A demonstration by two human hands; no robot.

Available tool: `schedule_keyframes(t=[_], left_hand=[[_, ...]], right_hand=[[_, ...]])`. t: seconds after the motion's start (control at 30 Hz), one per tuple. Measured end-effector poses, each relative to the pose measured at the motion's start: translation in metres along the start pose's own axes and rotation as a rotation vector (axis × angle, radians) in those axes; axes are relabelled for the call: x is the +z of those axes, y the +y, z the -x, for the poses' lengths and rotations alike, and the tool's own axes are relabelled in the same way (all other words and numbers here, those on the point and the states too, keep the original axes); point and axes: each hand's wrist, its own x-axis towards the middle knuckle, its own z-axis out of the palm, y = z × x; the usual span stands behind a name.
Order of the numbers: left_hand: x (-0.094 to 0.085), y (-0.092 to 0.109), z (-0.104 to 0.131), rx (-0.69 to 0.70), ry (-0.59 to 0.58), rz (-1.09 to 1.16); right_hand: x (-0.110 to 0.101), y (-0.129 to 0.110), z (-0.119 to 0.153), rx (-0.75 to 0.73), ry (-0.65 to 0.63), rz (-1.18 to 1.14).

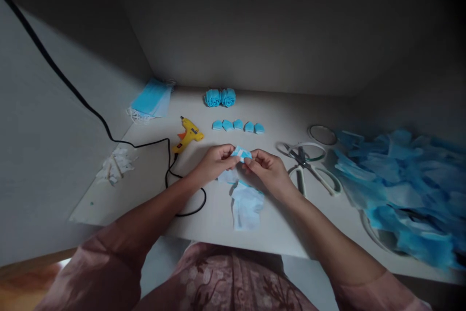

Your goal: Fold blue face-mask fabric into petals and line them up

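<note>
A small blue and white fabric piece [241, 153] is stretched between my hands, above the middle of the white table. My left hand [220, 159] pinches its left end, and my right hand [265, 166] pinches the right end. Pale cut cloth pieces [248, 206] lie just below my hands near the table's front edge. Beyond my hands runs a row of several small blue folded petals [238, 124]. Two blue fabric roses [220, 98] stand side by side behind that row.
A yellow glue gun [187, 135] with a looping black cable [80, 99] lies left. Stacked blue masks [152, 97] and white scraps [117, 165] are farther left. On the right are scissors [306, 164], rings [322, 134] and a large heap of blue scraps [407, 185].
</note>
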Motion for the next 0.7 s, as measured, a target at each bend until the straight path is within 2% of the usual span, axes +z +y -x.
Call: schedule_keyframes(t=[0.2, 0.47, 0.7], left_hand=[[-0.001, 0.0, -0.001, -0.032, 0.016, 0.018], [-0.002, 0.007, 0.001, -0.032, 0.059, 0.03], [0.001, 0.009, 0.004, -0.053, 0.025, -0.01]], right_hand=[[-0.001, 0.0, 0.0, -0.021, -0.023, 0.016], [-0.003, -0.008, 0.0, 0.021, -0.042, -0.115], [0.0, -0.003, -0.001, 0.004, -0.029, -0.013]])
